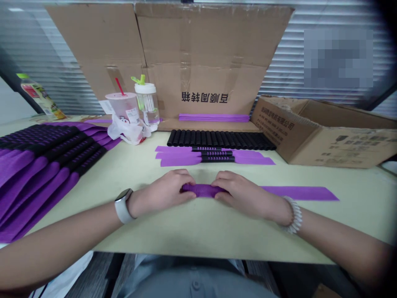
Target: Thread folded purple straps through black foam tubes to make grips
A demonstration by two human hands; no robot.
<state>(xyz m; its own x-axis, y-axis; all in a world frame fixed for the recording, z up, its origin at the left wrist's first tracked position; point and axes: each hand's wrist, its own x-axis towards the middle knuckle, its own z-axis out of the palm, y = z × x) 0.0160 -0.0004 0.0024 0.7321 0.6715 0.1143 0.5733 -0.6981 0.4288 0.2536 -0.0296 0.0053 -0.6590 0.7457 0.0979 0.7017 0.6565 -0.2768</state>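
Note:
Near the middle of the pale table [149, 236], a purple strip [206, 191] is bunched into tight folds between my two hands. My left hand [166, 188] pinches its left end with thumb and fingers. The right end of the bunched part is pinched by my right hand [245, 192], and a flat length of the strip runs out to the right behind that hand. Just beyond lie several purple strips with black slotted sleeves [217, 156] round their middles. Behind these is a row of black tubes [217, 139].
A large pile of sleeved purple strips [40, 165] covers the left side. Behind it stand a lidded pink cup [122, 108], a clear bottle [148, 103] and a drink bottle [41, 97]. An open carton [335, 142] is at the right; folded purple strips [214, 118] lie at the back.

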